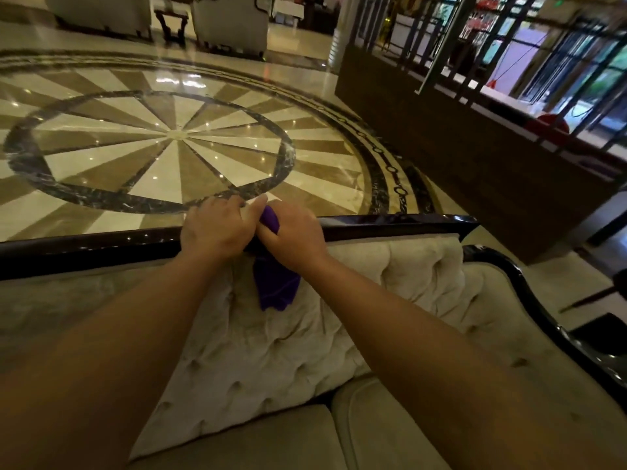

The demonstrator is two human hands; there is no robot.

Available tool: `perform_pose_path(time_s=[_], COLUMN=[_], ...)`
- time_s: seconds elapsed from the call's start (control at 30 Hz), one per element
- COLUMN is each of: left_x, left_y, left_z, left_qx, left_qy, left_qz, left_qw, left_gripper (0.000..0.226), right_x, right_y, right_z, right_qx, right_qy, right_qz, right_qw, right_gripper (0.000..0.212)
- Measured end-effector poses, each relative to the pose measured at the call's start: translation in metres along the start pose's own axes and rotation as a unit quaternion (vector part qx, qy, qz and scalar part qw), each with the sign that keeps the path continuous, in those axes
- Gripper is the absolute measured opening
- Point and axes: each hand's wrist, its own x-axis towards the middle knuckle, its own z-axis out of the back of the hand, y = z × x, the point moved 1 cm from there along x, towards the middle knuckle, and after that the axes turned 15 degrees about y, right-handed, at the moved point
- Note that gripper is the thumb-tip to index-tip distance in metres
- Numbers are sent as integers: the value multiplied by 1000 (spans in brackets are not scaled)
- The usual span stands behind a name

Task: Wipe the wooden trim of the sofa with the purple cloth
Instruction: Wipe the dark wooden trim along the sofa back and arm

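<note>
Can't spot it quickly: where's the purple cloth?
Head view, centre: the purple cloth is gripped by the right hand at the sofa's wooden trim, hanging over the backrest.

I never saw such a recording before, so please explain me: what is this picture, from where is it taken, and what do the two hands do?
There is no machine here. A person wears a camera on the head, so this one picture looks forward and down along their own bare arms. They lean over the back of a cream tufted sofa. Along its top runs a dark glossy wooden trim. The right hand grips a purple cloth at the trim; part of the cloth hangs down. The left hand rests on the trim beside it, touching the right hand. Behind lies a polished patterned floor.
</note>
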Motion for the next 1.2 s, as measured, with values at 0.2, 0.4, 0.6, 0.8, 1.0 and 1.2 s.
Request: perform_pose_path(time_s=[0.2, 0.4, 0.6, 0.8, 1.0, 1.2], left_x=[2, -18, -92, -148, -229, -300], left_y=[4, -4, -36, -80, -89, -91], left_z=[-10, -2, -14, -10, -23, -19], left_qx=[120, -11, -261, -465, -594, -660], left_qy=[43, -66, -87, 109, 176, 108], left_qz=[3, -84, -96, -71, -49, -9], left_qw=[992, 994, 957, 875, 784, 743], left_gripper=[116, 65, 43, 29, 49, 44], right_x=[-2, -5, -50, -107, -159, -219], right_y=[-32, -22, 2, 28, 56, 91], right_z=[20, 37, 70, 106, 140, 139], right_qx=[20, 184, 289, 424, 506, 530], right_qy=[50, -68, -32, -22, 46, 89], right_qz=[-42, -109, -72, -63, -34, -34], right_qw=[998, 975, 954, 903, 861, 843], right_gripper=[29, 18, 9, 2, 11, 18])
